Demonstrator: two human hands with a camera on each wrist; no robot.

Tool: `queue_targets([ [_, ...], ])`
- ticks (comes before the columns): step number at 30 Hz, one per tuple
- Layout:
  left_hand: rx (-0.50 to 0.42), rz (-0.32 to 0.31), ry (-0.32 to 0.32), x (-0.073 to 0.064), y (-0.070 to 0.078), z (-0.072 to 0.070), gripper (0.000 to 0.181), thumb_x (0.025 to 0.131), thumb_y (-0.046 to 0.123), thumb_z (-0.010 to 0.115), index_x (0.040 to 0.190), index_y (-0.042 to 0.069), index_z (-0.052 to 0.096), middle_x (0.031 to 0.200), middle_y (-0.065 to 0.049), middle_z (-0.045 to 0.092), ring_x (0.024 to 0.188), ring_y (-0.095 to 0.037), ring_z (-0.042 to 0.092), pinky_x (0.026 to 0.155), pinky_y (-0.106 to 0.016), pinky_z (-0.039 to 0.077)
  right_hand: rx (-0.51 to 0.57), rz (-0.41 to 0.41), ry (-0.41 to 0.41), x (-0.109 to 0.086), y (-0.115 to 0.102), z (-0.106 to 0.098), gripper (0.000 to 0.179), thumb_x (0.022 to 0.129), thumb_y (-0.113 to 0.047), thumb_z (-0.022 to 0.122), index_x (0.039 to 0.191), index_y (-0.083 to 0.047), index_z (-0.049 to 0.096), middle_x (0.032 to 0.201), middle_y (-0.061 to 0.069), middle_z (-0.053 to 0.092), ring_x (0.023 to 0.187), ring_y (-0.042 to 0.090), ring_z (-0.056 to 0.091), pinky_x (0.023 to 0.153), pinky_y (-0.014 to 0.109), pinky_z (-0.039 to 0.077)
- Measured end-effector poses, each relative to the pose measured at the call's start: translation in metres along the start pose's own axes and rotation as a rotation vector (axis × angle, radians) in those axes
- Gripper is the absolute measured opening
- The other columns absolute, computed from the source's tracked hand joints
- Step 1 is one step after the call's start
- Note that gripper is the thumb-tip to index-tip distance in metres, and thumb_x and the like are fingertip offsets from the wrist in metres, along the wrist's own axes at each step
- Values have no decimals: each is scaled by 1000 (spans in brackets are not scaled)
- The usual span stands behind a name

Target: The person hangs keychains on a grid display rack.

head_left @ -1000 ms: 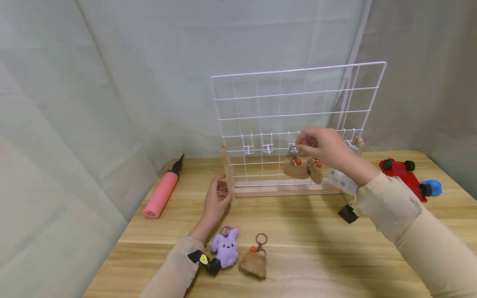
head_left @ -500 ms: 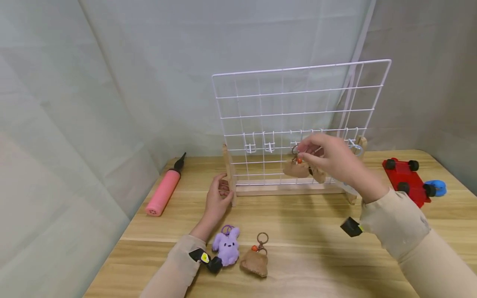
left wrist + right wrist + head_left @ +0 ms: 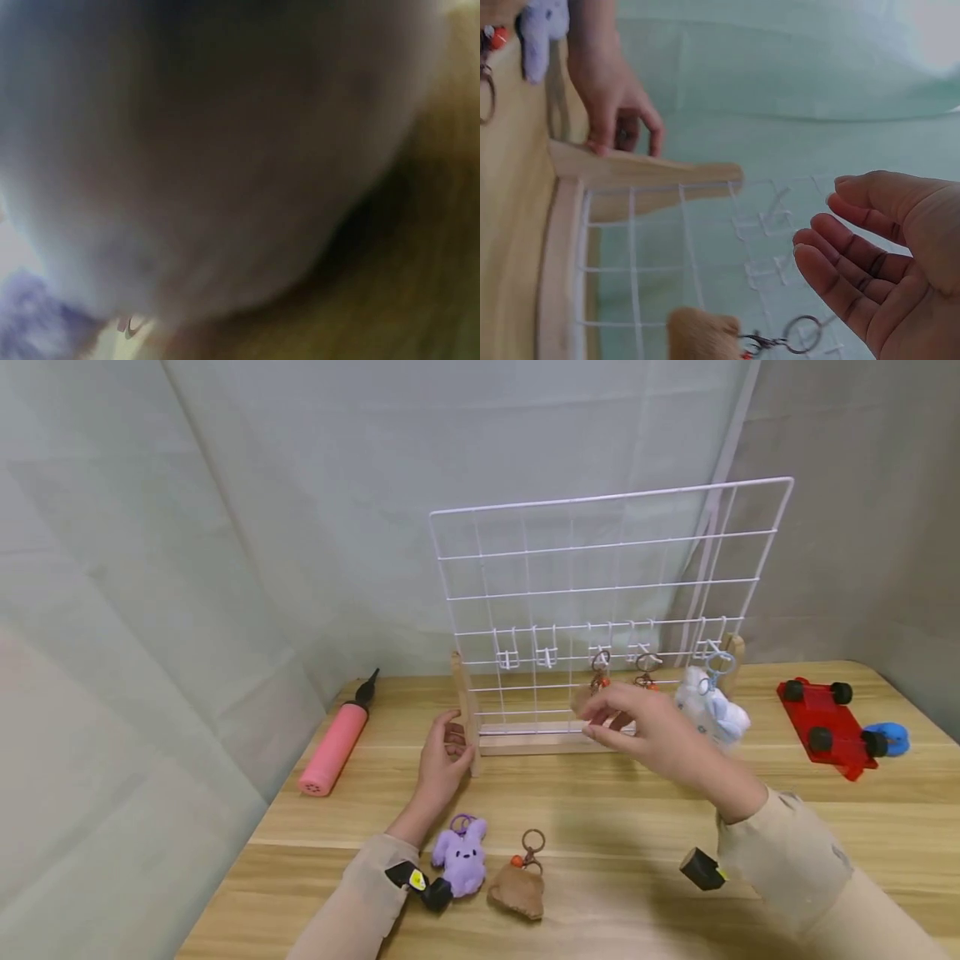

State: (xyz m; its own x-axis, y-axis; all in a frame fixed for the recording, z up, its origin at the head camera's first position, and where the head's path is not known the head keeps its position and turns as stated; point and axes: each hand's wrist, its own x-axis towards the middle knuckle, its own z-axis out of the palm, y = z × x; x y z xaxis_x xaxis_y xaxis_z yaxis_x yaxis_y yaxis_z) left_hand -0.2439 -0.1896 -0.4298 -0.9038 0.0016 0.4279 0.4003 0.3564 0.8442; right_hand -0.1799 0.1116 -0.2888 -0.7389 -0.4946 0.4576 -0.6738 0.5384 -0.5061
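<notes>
My left hand point(image 3: 442, 758) grips the left wooden side post point(image 3: 462, 693) of a white wire grid rack point(image 3: 634, 262). The right hand point(image 3: 656, 731) floats in front of the grid, its fingers loosely bent and holding nothing. Behind it, a brown plush keychain point(image 3: 701, 335) hangs by its ring from a hook; a second ring with an orange bead point(image 3: 648, 662) hangs beside it, its plush hidden by the hand. A white and blue plush keychain point(image 3: 726, 714) hangs at the right end. A purple bunny keychain point(image 3: 462, 860) and another brown plush keychain point(image 3: 517, 892) lie on the table.
Two white hooks, including the leftmost hook point(image 3: 507, 660), hang bare on the grid's left. A pink hand pump point(image 3: 335, 747) lies left of the rack. At right are an overturned red toy car point(image 3: 825, 717) and a blue object point(image 3: 891, 737). The left wrist view is mostly blurred.
My right hand has let go of the brown plush keychain and drawn down and toward me, leaving it hanging on its hook. The left hand stays on the post.
</notes>
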Motion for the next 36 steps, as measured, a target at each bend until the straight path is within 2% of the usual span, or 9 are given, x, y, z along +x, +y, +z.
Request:
queue_targets([
  [8, 12, -17, -3, 0, 2, 3, 58, 80, -14, 62, 133, -3, 42, 109, -26, 56, 93, -34, 59, 73, -19, 53, 74, -48, -39, -17, 8, 31, 12, 87, -7, 68, 98, -11, 68, 93, 0, 68, 80, 5, 63, 68, 21, 56],
  [14, 32, -25, -13, 1, 1, 3, 57, 78, -17, 60, 131, -9, 40, 107, -31, 55, 93, -40, 58, 74, -28, 56, 105, -30, -149, -24, 14, 56, 9, 88, -11, 66, 97, -11, 67, 90, -1, 68, 79, 4, 61, 66, 20, 55],
  [18, 27, -33, -4, 0, 2, 3, 58, 79, -16, 61, 132, -6, 41, 108, -28, 56, 93, -37, 59, 74, -23, 54, 137, -10, -212, -27, 17, 71, 8, 89, -12, 66, 97, -11, 66, 89, -2, 67, 79, 3, 60, 65, 19, 54],
  [23, 22, -3, 8, -1, 2, 2, 58, 79, -14, 63, 132, -2, 43, 107, -24, 57, 91, -31, 59, 72, -17, 53, 134, -27, -252, -29, 21, 89, 8, 87, -9, 67, 95, -6, 67, 87, 2, 69, 76, 3, 60, 63, 17, 54],
  [26, 24, 15, 9, 0, 2, 1, 58, 79, -14, 63, 132, -2, 43, 107, -24, 57, 90, -31, 59, 72, -17, 53, 122, -8, -278, -31, 23, 97, 9, 86, -7, 68, 95, -5, 67, 87, 2, 68, 75, 2, 59, 63, 17, 54],
  [30, 21, -6, 2, 0, 4, 1, 58, 79, -14, 63, 133, -2, 42, 108, -25, 56, 92, -33, 59, 73, -17, 53, 124, 35, -311, -33, 24, 107, 12, 83, -6, 69, 95, -6, 67, 87, 1, 67, 75, 3, 59, 64, 17, 53],
  [36, 16, -11, 2, 0, 3, 0, 58, 79, -14, 63, 133, -2, 42, 108, -25, 56, 92, -32, 59, 73, -14, 52, 101, 13, -326, -35, 27, 120, 15, 80, -6, 72, 94, -7, 67, 87, 2, 67, 75, 6, 60, 67, 18, 54],
])
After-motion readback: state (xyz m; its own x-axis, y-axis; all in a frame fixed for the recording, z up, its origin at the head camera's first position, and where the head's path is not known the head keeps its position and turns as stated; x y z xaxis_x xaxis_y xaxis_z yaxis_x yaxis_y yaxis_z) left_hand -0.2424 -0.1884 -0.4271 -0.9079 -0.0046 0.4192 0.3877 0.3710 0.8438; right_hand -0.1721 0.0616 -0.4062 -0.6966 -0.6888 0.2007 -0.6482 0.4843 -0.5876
